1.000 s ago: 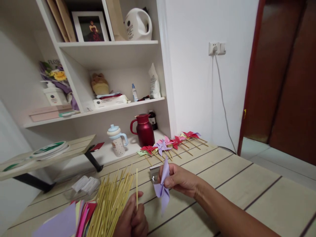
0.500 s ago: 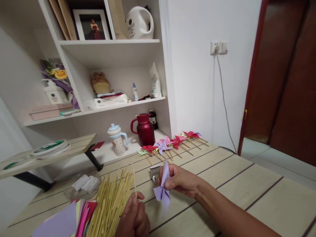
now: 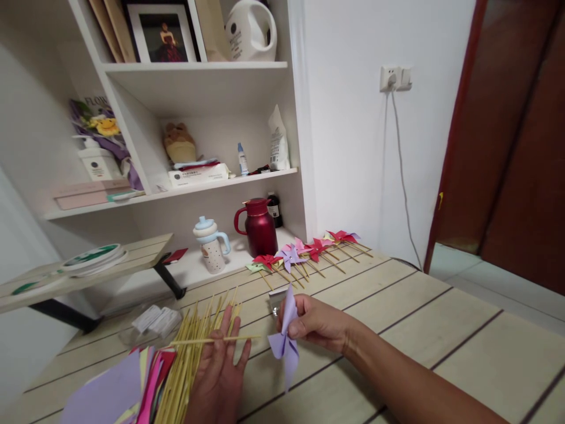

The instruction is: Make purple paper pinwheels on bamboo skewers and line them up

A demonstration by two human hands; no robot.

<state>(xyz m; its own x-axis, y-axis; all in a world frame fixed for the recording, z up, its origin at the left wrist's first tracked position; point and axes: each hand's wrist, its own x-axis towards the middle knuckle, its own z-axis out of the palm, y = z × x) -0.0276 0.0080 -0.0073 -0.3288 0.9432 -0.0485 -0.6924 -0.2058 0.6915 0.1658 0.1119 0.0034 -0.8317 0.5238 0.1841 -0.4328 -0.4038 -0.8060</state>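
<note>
Pinching a purple paper pinwheel (image 3: 288,347) above the bench (image 3: 424,318) is the right hand (image 3: 315,324); the left hand (image 3: 219,371), fingers extended, holds a thin stick (image 3: 192,341) crosswise over the stick bundle (image 3: 174,386).

Our right grip (image 3: 314,321) is a bare hand with a round-tipped thumb (image 3: 298,327). The wrist (image 3: 348,337) is slim. Our forearm (image 3: 397,371), on the side nearer the right edge of the desk (image 3: 445,335), is bare and smooth, and gets wider away from the hand. Our left grip (image 3: 219,371) is bare too, with long, thin fingers (image 3: 226,323). We can't make out the nails well.
</note>
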